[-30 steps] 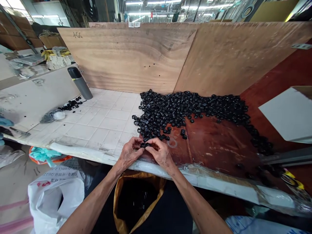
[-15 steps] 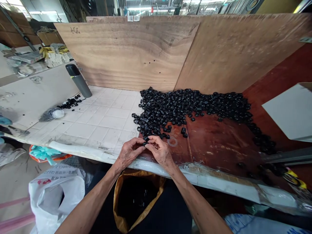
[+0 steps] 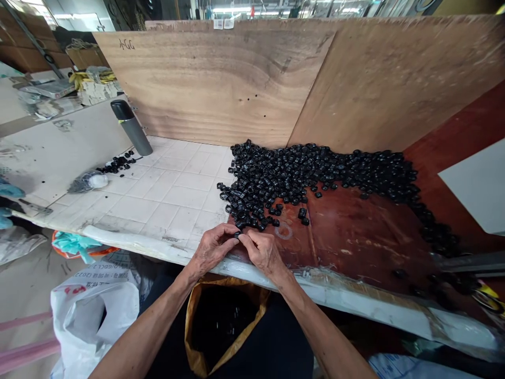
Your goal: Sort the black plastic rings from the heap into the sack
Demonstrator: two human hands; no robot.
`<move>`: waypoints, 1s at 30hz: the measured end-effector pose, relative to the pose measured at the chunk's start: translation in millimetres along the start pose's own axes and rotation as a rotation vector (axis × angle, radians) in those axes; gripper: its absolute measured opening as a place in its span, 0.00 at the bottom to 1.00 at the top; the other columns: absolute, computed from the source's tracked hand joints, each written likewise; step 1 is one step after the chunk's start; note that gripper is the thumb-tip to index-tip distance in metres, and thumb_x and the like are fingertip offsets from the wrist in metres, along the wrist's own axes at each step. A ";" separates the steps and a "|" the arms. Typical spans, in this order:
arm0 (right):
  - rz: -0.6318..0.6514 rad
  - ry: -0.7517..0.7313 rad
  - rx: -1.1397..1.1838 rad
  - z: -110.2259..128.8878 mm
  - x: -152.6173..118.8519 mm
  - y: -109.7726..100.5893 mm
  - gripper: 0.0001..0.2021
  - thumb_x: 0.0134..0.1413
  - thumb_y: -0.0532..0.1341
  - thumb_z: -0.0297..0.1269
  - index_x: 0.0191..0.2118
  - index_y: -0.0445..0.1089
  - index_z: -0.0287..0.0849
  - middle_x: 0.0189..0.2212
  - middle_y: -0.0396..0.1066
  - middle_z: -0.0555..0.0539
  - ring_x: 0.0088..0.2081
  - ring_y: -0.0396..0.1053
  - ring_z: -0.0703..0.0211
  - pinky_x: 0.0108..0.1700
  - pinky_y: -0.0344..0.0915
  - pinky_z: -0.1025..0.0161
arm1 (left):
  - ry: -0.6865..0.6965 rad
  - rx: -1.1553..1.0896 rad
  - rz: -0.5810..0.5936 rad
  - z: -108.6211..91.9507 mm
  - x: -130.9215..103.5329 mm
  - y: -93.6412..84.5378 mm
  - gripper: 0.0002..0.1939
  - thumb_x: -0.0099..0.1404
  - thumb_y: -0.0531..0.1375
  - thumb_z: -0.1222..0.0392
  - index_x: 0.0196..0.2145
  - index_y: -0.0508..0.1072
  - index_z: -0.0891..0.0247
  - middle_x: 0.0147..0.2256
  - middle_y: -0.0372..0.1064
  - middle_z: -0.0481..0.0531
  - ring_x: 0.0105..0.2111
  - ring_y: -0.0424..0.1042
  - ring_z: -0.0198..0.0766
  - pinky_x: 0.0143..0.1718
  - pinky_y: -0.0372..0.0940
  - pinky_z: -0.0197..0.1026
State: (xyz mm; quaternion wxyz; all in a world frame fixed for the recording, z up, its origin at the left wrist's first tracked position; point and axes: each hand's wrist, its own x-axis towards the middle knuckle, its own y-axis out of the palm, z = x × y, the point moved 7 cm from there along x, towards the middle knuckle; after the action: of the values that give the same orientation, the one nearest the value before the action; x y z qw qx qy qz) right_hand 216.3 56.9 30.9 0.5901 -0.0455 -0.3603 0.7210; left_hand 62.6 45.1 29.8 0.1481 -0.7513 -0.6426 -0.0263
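Note:
Near the table's front edge, my left hand point(image 3: 213, 247) and my right hand point(image 3: 263, 251) meet fingertip to fingertip. Between them they pinch a small black piece point(image 3: 238, 234), partly hidden by the fingers. Just beyond the fingertips lies a large pile of small black ring-like pieces point(image 3: 276, 173), spread along the wooden board and to the right. Two loose pieces point(image 3: 303, 215) lie apart on the red-brown surface. Below my hands, an open yellow-rimmed bag point(image 3: 192, 342) holds dark contents with a few glints.
A grey bottle with a black cap point(image 3: 136, 134) stands at the back left, near a small group of black pieces point(image 3: 118, 163) and a clear plastic bag point(image 3: 82, 182). An upright wooden board point(image 3: 221, 79) closes the back. A white panel point(image 3: 479, 184) is at the right.
The view has shifted slightly, moving the table and pile a little to the right in the picture. My right fingers are curled more tightly at the small black piece.

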 end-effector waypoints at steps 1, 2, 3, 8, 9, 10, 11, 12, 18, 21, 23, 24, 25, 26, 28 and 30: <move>-0.007 0.005 -0.003 0.0 0.1 -0.3 0.21 0.68 0.56 0.43 0.21 0.64 0.44 0.18 0.65 0.52 0.22 0.61 0.63 0.31 0.61 0.65 | -0.003 -0.011 -0.009 -0.1 0.2 -0.7 0.11 0.67 0.64 0.54 0.43 0.77 0.63 0.43 0.77 0.56 0.45 0.75 0.43 0.53 0.70 0.45; -0.018 0.019 0.014 -0.4 0.1 -1.2 0.20 0.67 0.57 0.43 0.23 0.65 0.44 0.19 0.66 0.52 0.22 0.62 0.62 0.30 0.61 0.65 | -0.009 -0.023 -0.013 -0.1 0.4 -0.8 0.11 0.67 0.65 0.54 0.43 0.77 0.63 0.43 0.77 0.56 0.45 0.76 0.42 0.52 0.70 0.45; -0.030 0.034 0.049 -0.8 -0.1 -2.4 0.16 0.66 0.58 0.44 0.27 0.68 0.44 0.21 0.68 0.51 0.23 0.64 0.62 0.30 0.62 0.66 | -0.015 -0.034 -0.011 -0.1 0.6 -0.4 0.11 0.67 0.65 0.54 0.43 0.77 0.63 0.43 0.77 0.56 0.45 0.76 0.42 0.52 0.70 0.45; -0.012 0.020 0.198 1.6 -1.5 -4.0 0.09 0.63 0.60 0.40 0.45 0.74 0.44 0.31 0.76 0.47 0.29 0.73 0.57 0.35 0.69 0.63 | -0.003 -0.023 -0.002 -2.8 -0.1 1.0 0.10 0.68 0.64 0.57 0.44 0.77 0.63 0.43 0.77 0.55 0.44 0.76 0.42 0.50 0.71 0.44; -0.004 0.038 0.195 -0.1 -1.8 -3.1 0.09 0.64 0.59 0.40 0.44 0.75 0.44 0.29 0.76 0.47 0.29 0.73 0.57 0.34 0.69 0.63 | 0.012 0.007 -0.002 -4.1 -0.4 1.0 0.09 0.68 0.63 0.57 0.44 0.77 0.62 0.43 0.77 0.55 0.44 0.76 0.42 0.51 0.71 0.44; 0.003 0.065 0.189 -2.5 -2.0 -2.0 0.09 0.64 0.59 0.40 0.42 0.75 0.44 0.27 0.75 0.48 0.27 0.73 0.57 0.33 0.69 0.64 | 0.031 0.048 0.006 -5.5 -0.7 1.4 0.09 0.69 0.63 0.58 0.45 0.77 0.62 0.43 0.77 0.55 0.45 0.76 0.42 0.51 0.71 0.44; 0.006 0.092 0.181 -5.0 -2.2 -1.0 0.09 0.65 0.58 0.41 0.41 0.75 0.45 0.24 0.74 0.49 0.25 0.72 0.58 0.31 0.68 0.64 | 0.053 0.093 0.018 -6.8 -1.0 2.2 0.09 0.69 0.62 0.58 0.45 0.77 0.62 0.44 0.77 0.55 0.45 0.76 0.42 0.52 0.70 0.44; 0.008 0.111 0.174 -6.7 -2.3 0.0 0.10 0.65 0.58 0.41 0.40 0.74 0.45 0.22 0.72 0.50 0.23 0.71 0.58 0.29 0.67 0.65 | 0.077 0.134 0.028 -8.0 -1.3 3.0 0.09 0.70 0.62 0.59 0.45 0.77 0.61 0.44 0.77 0.55 0.45 0.76 0.42 0.52 0.70 0.44; 0.048 0.210 0.332 -10.1 -0.7 4.6 0.09 0.64 0.59 0.43 0.41 0.72 0.44 0.19 0.72 0.53 0.21 0.72 0.60 0.27 0.67 0.67 | 0.150 0.172 -0.030 -7.2 -1.8 0.1 0.08 0.70 0.62 0.61 0.46 0.76 0.60 0.44 0.77 0.55 0.46 0.77 0.41 0.52 0.70 0.45; 0.077 0.231 0.376 -10.5 0.4 5.0 0.08 0.64 0.59 0.41 0.37 0.72 0.44 0.17 0.70 0.54 0.20 0.70 0.61 0.26 0.66 0.68 | 0.148 0.164 -0.042 -5.5 -1.7 -0.4 0.08 0.69 0.62 0.61 0.46 0.77 0.60 0.44 0.77 0.54 0.45 0.77 0.41 0.51 0.70 0.44; 0.060 0.184 0.357 -8.5 2.0 2.5 0.07 0.63 0.60 0.39 0.37 0.73 0.44 0.20 0.72 0.53 0.23 0.71 0.60 0.29 0.67 0.67 | 0.118 0.159 -0.041 -2.8 -1.1 -0.8 0.07 0.69 0.63 0.61 0.44 0.77 0.61 0.43 0.78 0.54 0.44 0.77 0.41 0.51 0.70 0.45; 0.037 0.134 0.341 -5.9 3.0 0.2 0.06 0.62 0.60 0.38 0.37 0.73 0.44 0.23 0.74 0.52 0.27 0.73 0.59 0.32 0.69 0.65 | 0.090 0.145 -0.042 -0.4 -0.6 -1.3 0.08 0.68 0.63 0.61 0.44 0.78 0.61 0.42 0.78 0.54 0.44 0.77 0.41 0.50 0.70 0.45; 0.011 0.073 0.326 -2.5 4.0 -2.3 0.05 0.61 0.61 0.36 0.36 0.74 0.44 0.28 0.76 0.49 0.31 0.75 0.57 0.37 0.71 0.63 | 0.053 0.119 -0.042 2.9 0.0 -1.9 0.08 0.67 0.64 0.60 0.44 0.78 0.62 0.42 0.78 0.54 0.43 0.77 0.42 0.49 0.71 0.44; -0.016 0.007 0.317 1.5 4.6 -4.8 0.04 0.60 0.62 0.35 0.36 0.74 0.44 0.33 0.77 0.47 0.36 0.76 0.56 0.42 0.72 0.61 | 0.012 0.081 -0.042 6.7 0.5 -2.4 0.08 0.67 0.64 0.60 0.43 0.79 0.62 0.41 0.78 0.54 0.42 0.77 0.42 0.49 0.71 0.44; -0.058 -0.100 0.321 8.3 4.8 -8.8 0.04 0.60 0.62 0.33 0.37 0.75 0.44 0.39 0.77 0.45 0.42 0.76 0.54 0.47 0.72 0.59 | -0.060 -0.008 -0.036 13.6 1.3 -2.5 0.10 0.65 0.65 0.59 0.43 0.79 0.63 0.40 0.79 0.54 0.41 0.77 0.41 0.47 0.72 0.44; -0.072 -0.138 0.319 11.0 4.4 -10.3 0.05 0.60 0.62 0.32 0.38 0.75 0.45 0.40 0.76 0.44 0.43 0.76 0.54 0.48 0.72 0.58 | -0.092 -0.066 -0.033 17.3 1.8 -2.0 0.10 0.65 0.65 0.58 0.43 0.78 0.63 0.39 0.78 0.54 0.40 0.77 0.41 0.46 0.72 0.43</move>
State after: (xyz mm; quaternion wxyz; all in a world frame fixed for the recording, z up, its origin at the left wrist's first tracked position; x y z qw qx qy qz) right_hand 218.0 56.1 46.4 0.5892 0.1111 -0.2822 0.7489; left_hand 58.3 51.6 14.1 0.0933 -0.7456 -0.6596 -0.0152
